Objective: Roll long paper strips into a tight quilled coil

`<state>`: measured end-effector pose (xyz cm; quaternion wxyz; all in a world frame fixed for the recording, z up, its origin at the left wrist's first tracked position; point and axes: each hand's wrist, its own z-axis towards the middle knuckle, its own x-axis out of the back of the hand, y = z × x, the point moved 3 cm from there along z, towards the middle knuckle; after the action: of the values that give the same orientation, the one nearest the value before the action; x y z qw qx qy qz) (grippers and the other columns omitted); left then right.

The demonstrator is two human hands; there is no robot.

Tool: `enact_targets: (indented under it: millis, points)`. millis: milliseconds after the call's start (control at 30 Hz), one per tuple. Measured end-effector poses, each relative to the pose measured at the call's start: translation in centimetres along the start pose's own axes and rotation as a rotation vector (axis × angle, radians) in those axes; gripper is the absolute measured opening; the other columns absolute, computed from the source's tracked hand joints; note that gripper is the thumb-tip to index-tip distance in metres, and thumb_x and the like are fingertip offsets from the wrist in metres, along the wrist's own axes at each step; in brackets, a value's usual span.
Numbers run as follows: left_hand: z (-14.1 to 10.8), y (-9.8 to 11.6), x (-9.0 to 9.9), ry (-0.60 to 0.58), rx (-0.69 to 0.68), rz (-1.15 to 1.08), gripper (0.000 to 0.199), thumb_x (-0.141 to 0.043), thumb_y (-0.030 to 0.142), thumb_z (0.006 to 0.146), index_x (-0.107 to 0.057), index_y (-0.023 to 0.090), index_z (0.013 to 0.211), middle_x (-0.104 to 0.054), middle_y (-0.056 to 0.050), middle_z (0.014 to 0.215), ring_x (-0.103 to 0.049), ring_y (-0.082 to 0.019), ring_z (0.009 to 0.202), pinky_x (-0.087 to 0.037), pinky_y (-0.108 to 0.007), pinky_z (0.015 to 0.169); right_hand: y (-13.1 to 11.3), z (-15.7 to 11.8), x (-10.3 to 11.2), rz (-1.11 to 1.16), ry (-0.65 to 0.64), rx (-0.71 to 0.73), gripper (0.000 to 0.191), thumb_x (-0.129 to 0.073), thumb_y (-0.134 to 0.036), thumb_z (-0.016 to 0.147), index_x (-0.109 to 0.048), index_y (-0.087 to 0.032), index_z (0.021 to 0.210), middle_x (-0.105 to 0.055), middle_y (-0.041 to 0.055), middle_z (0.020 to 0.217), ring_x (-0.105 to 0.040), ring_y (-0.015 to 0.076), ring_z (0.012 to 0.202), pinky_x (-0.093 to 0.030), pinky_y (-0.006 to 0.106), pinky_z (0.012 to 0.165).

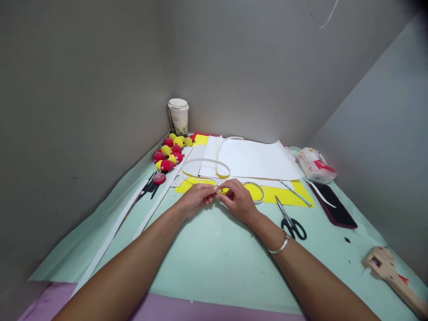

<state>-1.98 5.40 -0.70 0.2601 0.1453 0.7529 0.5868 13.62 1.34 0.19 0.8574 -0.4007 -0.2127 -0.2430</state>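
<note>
My left hand (199, 199) and my right hand (236, 199) meet over the near edge of the yellow sheet. Their fingertips pinch a small yellow coil (219, 191), apparently rolled paper, mostly covered by the fingers. Just beyond the hands, a long narrow paper strip (206, 160), white on one face and yellow on the other, curls up in loops. A further loop of strip (262, 194) shows to the right of my right hand. I cannot tell whether these strips join the coil. A silver bangle circles my right wrist.
Black-handled scissors (288, 221) lie right of my right hand, with a phone (334, 206), a tissue pack (314, 166) and a glue gun (384, 263) farther right. White sheets (254, 158) cover yellow paper (302, 195). Several red and yellow ribbed pieces (165, 166) sit left, before a lidded cup (179, 118).
</note>
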Motion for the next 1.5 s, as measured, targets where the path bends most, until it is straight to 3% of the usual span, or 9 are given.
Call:
enact_targets:
  millis: [300,900,1500]
  points:
    - [0.06,-0.02,0.00,-0.005,0.001,-0.030,0.029,-0.071,0.039,0.074,-0.065,0.010,0.074,-0.052,-0.001,0.064,-0.043,-0.008,0.057,-0.032,-0.022,0.054,0.34,-0.03,-0.08,0.010,0.016,-0.021,0.016,-0.064,-0.030,0.084,-0.061,-0.021,0.097,-0.059,0.0048,0.094,-0.055,0.0113,0.062,-0.049,0.025,0.056]
    - [-0.19,0.14,0.03,-0.010,0.029,-0.063,0.027,-0.073,0.036,0.073,-0.067,0.009,0.074,-0.056,-0.002,0.067,-0.045,-0.009,0.059,-0.035,-0.023,0.057,-0.14,0.10,0.25,0.022,-0.016,-0.009,0.014,-0.063,-0.024,0.084,-0.064,-0.023,0.099,-0.062,0.0058,0.093,-0.059,0.0165,0.077,-0.051,0.027,0.062]
    - [-0.17,0.11,0.15,0.000,0.050,-0.081,0.028,-0.076,0.036,0.071,-0.069,0.009,0.077,-0.058,-0.003,0.069,-0.046,-0.008,0.060,-0.036,-0.021,0.057,0.32,0.05,0.13,0.017,-0.047,-0.010,0.018,-0.062,-0.025,0.086,-0.067,-0.024,0.103,-0.060,0.0057,0.095,-0.058,0.0138,0.069,-0.051,0.028,0.064]
